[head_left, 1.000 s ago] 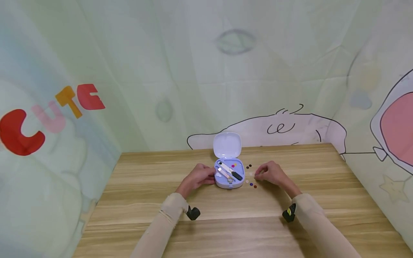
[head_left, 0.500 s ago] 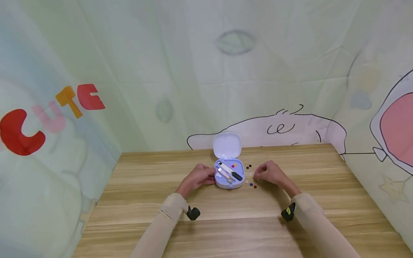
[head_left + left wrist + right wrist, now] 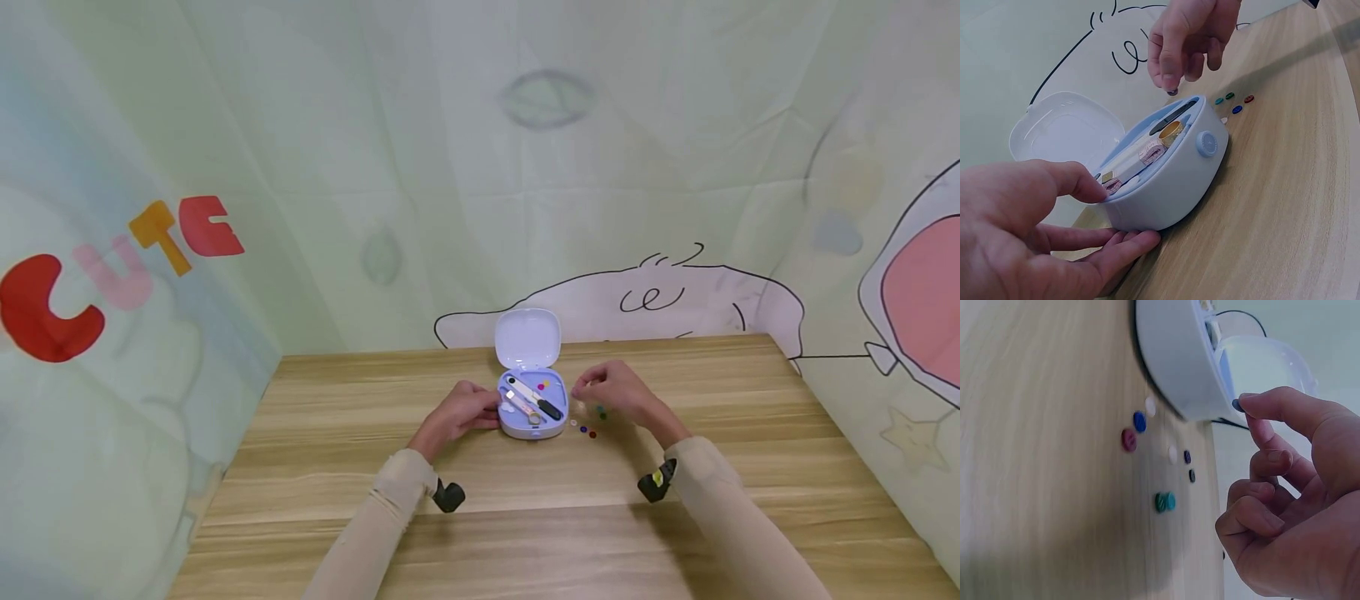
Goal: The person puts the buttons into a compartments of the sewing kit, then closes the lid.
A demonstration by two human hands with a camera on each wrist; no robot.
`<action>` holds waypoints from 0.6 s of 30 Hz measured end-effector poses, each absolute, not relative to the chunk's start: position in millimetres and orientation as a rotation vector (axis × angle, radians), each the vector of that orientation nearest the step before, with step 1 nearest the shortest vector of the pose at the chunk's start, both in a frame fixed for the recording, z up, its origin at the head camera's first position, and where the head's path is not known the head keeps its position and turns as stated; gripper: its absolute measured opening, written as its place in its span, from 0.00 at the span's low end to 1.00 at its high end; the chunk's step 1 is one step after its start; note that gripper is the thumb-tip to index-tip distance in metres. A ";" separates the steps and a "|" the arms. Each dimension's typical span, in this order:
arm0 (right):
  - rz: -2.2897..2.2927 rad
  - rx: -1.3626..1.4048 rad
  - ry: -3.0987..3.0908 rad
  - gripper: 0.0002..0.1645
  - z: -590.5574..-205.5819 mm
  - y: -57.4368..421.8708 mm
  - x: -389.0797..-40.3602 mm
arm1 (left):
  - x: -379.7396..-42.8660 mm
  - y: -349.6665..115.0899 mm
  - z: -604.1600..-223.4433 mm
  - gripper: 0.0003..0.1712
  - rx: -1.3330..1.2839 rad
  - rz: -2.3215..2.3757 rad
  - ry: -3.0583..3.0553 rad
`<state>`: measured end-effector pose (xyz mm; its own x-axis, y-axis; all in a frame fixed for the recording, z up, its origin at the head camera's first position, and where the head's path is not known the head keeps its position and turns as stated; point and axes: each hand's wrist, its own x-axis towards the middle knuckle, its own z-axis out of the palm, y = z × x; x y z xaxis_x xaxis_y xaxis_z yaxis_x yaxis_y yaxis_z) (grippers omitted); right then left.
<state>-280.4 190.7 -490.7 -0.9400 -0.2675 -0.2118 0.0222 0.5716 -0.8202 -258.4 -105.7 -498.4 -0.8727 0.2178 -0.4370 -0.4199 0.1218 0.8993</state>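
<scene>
The left hand (image 3: 463, 407) grips a rounded pale-blue plastic box (image 3: 533, 432) on the wood-grained table (image 3: 525, 550) at its nine o'clock side, thumb at the rim, fingers below. At three o'clock, the right hand (image 3: 618, 393) pinches a small dark round button (image 3: 1237, 405) between thumb and forefinger. The open white plastic lid (image 3: 528, 338) stands at twelve; a round blue button (image 3: 1139, 421) and round red button (image 3: 1129, 440) lie near four.

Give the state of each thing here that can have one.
Lid: swung open
Box: upright on the table
Left hand: holding the box's side
Right hand: pinching a dark button
Dark button: raised off the table
Loose buttons: lying on the table
Black-handled tool: lying in the box
</scene>
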 end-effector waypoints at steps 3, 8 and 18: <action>-1.331 -0.214 2.489 0.09 -488.5 185.0 -282.7 | -258.2 -105.4 -498.3 0.12 -0.194 1.801 1.941; -1.342 -0.186 2.478 0.10 -482.3 175.5 -285.3 | -258.2 -105.5 -498.3 0.12 -0.195 1.797 1.941; -1.485 -0.146 2.371 0.12 -471.7 162.3 -289.6 | -257.1 -106.0 -495.6 0.12 -0.196 1.804 1.926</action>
